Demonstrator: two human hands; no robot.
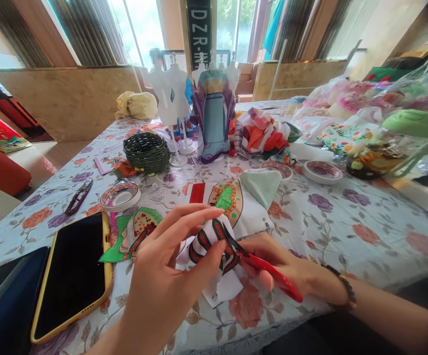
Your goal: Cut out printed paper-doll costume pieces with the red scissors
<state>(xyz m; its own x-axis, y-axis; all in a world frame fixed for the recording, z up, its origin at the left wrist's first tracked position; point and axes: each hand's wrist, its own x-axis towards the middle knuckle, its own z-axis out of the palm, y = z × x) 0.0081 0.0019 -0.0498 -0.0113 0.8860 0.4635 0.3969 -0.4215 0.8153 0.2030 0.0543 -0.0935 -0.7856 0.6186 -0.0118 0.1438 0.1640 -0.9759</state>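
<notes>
Between the thumb and fingers of my left hand (177, 256) is a piece of white fabric (210, 239) printed with dark green and red bands. My right hand (273, 259) grips a pair of red-handled scissors (273, 276), whose dark blades meet the fabric at its right edge. Part of the fabric hangs below, over the tablecloth. To the left of my left hand lies a green printed cutout (120, 246). Just beyond both hands a white printed sheet (251, 222) lies flat, with a pale green cloth piece (264, 186) over its corner.
A yellow-cased phone (73, 276) and a dark device (10, 296) lie at left. Thread snips (79, 197), a tape roll (120, 196) and a dark woven basket (146, 152) sit farther back. Behind stand white mannequins (169, 93) and a blue dressed figure (214, 118); a fabric heap (258, 133) is beside them.
</notes>
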